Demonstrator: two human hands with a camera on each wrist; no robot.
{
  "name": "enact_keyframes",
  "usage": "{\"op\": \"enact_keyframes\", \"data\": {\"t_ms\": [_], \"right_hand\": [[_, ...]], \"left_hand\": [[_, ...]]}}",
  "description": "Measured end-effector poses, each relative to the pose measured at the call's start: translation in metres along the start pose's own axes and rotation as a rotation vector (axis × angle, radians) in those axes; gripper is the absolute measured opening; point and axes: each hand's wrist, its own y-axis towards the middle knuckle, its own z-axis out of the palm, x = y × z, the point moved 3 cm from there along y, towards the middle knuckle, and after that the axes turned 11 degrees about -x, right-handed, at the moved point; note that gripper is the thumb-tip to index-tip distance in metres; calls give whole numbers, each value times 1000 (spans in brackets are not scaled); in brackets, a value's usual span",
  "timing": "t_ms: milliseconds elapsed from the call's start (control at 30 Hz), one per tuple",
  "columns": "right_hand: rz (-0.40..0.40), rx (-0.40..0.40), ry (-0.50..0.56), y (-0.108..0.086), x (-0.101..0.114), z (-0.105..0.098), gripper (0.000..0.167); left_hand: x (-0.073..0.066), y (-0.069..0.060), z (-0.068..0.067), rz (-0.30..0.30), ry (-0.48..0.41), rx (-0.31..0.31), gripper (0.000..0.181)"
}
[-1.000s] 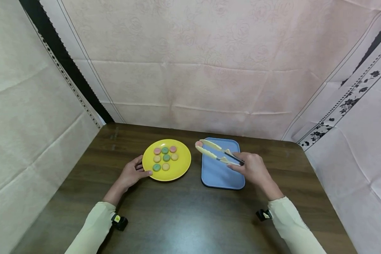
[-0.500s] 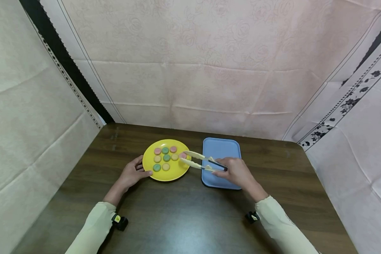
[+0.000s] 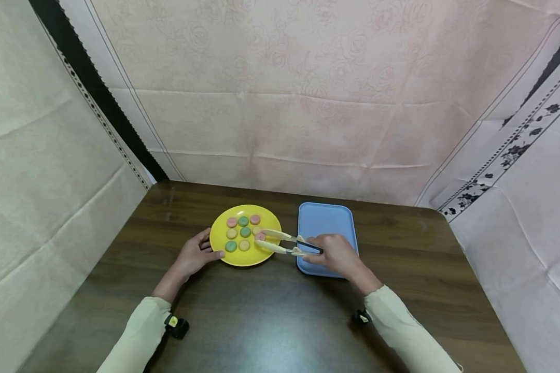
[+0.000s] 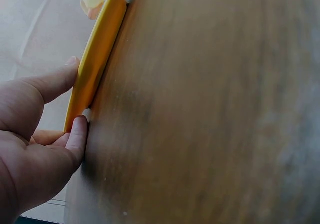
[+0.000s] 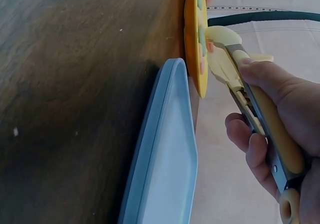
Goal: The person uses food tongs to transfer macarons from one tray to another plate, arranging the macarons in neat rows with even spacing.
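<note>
My left hand [image 3: 193, 259] holds the yellow plate [image 3: 261, 254] by its left rim, thumb on one side and fingers at the edge in the left wrist view. Several pink, green and cream macarons [image 3: 243, 221] lie on the plate in loose rows. My right hand [image 3: 336, 255] grips tongs [image 3: 280, 249] with pale cream tips and metal arms. Between those tips is a pink macaron [image 3: 260, 237], over the plate's right part, beside a partly hidden cream one. Thumb and fingers wrap the tongs' handles [image 5: 272, 129] in the right wrist view.
A blue rectangular tray [image 3: 326, 217] lies right of the plate, under my right hand. Both stand near the far edge of the dark wooden table [image 3: 261, 316]. Pale patterned cloth [image 3: 280, 124] hangs behind the table and at both sides.
My right hand has moved left with the tongs, carrying the pink macaron from above the blue tray to over the yellow plate. The left hand stays at the plate's rim.
</note>
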Motion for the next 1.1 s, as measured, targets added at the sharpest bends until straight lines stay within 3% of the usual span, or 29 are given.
{"op": "enact_keyframes", "data": {"t_ms": [800,933,1100], "right_hand": [[24,57,-1,5,4,1,41],[43,37,14,1,0,-5,44],[93,-51,56,-10,-8,-25,50]], "left_hand": [[1,0,-1,-1,-19,2,90],[0,0,0,-6,-3,1,91],[1,0,0,-8,7,-1,91]]}}
